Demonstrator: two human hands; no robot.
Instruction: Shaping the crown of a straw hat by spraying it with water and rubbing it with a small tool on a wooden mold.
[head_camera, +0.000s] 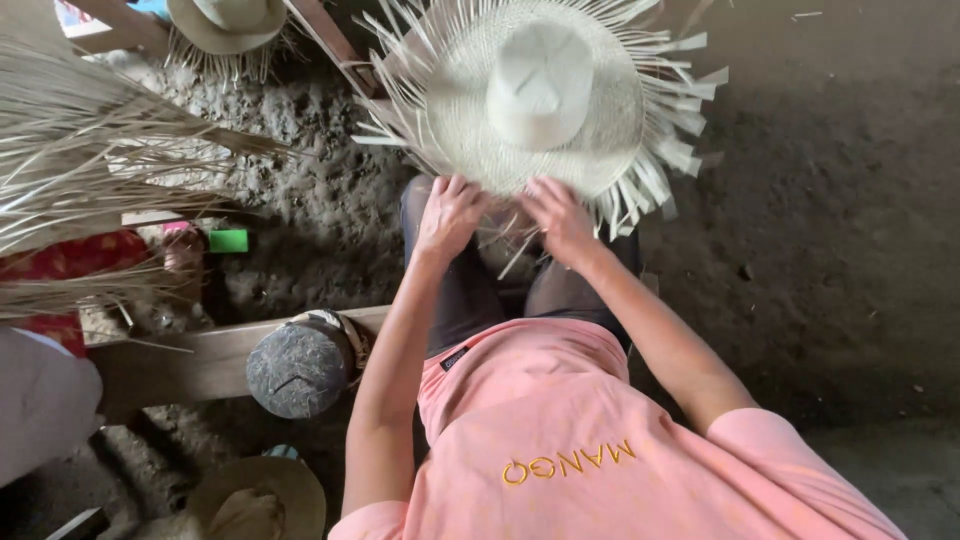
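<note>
A pale woven straw hat (540, 100) with loose strips fringing its brim rests on my knees, crown up. My left hand (450, 212) grips the near edge of the brim on the left. My right hand (560, 218) pinches the brim's loose strips just to the right of it. Both hands lie close together at the hat's near rim, fingers curled on the straw. The strips between my fingers are partly hidden.
A bundle of dry straw fibres (90, 150) spreads at the left. A second hat (228, 22) lies at the top left, a brown hat (258, 497) at the bottom left. A round dark block (298, 368) sits on a wooden plank (180, 362). Bare earth floor (830, 220) spreads to the right.
</note>
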